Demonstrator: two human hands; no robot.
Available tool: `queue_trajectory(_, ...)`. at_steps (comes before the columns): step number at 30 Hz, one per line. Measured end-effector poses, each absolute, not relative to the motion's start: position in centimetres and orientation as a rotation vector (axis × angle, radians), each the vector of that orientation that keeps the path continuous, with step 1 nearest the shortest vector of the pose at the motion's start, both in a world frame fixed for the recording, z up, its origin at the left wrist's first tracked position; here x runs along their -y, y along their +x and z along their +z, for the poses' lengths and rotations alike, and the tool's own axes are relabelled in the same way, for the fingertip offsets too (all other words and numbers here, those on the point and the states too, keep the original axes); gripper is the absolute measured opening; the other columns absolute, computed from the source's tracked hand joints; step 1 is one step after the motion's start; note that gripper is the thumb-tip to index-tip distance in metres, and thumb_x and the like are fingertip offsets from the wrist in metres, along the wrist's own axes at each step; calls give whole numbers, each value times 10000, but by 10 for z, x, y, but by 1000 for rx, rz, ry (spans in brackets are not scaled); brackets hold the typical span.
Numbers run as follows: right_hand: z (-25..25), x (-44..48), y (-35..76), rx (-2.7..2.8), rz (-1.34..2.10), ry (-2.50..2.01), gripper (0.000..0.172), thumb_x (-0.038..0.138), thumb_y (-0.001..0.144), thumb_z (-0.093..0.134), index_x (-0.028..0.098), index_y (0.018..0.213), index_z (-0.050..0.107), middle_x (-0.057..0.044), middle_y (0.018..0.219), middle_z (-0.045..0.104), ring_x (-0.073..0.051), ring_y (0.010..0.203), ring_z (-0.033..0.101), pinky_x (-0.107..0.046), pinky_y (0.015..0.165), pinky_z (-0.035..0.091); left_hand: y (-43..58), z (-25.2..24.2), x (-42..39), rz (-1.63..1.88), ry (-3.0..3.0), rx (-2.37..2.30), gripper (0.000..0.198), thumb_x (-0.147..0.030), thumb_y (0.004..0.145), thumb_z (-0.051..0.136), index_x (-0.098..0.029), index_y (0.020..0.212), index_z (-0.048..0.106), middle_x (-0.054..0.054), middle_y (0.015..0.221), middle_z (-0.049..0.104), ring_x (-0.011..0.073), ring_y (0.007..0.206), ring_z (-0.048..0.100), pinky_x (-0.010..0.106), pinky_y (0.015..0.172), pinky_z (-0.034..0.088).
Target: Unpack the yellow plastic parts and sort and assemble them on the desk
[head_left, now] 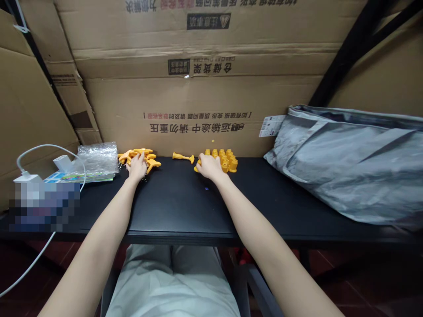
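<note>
My left hand [137, 167] reaches into a pile of yellow plastic pieces with T-shaped ends [153, 164] at the back left of the black table. Its fingers look spread over the pile. Thin dark bits stick out beneath. To the right, my right hand [210, 166] has its fingers curled round a yellow plastic cap [197, 167], mostly hidden by them. Close beside it stand several yellow flanged caps [232, 164] in tight rows. Between my hands lies a single yellow piece [183, 157] with a narrow stem and a T-shaped end.
Cardboard [198, 97] walls the table [178, 207] at the back. A large grey bag [343, 167] fills the right side. Bubble wrap [97, 158], a white charger [29, 187] with its cable and a blurred-out object [46, 207] occupy the left.
</note>
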State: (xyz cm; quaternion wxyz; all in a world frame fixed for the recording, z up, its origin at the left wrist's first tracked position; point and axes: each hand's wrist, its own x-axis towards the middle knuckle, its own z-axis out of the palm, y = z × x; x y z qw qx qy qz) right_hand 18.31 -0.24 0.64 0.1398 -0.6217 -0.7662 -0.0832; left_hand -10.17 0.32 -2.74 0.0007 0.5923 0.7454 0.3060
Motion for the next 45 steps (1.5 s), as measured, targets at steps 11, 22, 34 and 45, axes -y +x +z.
queue_trajectory(11, -9, -10, 190, 2241, -350, -1865, 357, 214, 938, 435, 183, 1227, 643, -173, 1248, 585, -309, 1186, 490, -468, 936, 323, -99, -37, -7, 968, 1838, -2388, 523, -432, 939, 365, -274, 1429, 458, 132, 1582, 257, 347, 1455, 228, 664, 1130, 148)
queue_trajectory(22, -2, -1, 180, 2160, -422, -1682, 327, 174, 930, 391, 159, 1094, 673, -159, 1142, 591, -292, 1081, 493, -433, 890, 329, -100, -37, -8, 991, 1843, -2309, 569, -449, 954, 321, -226, 1474, 386, 146, 1619, 105, 351, 1486, 64, 639, 1137, 135)
queue_trajectory(34, -18, -24, 133, 2319, -178, -1614, 373, 248, 932, 446, 104, 1257, 557, -161, 1288, 578, -283, 1190, 499, -399, 965, 373, -101, -40, -14, 926, 1793, -2376, 641, -470, 955, 252, -187, 1530, 249, 137, 1619, 83, 316, 1491, 30, 614, 1152, 126)
queue_trajectory(45, -25, -66, 108, 2316, -66, -1769, 498, 292, 957, 436, 91, 1412, 413, -194, 1379, 533, -293, 1313, 413, -465, 1049, 310, -92, -36, -6, 1054, 1979, -2298, 584, -406, 955, 290, -173, 1489, 321, 133, 1612, 155, 325, 1491, 76, 650, 1147, 107)
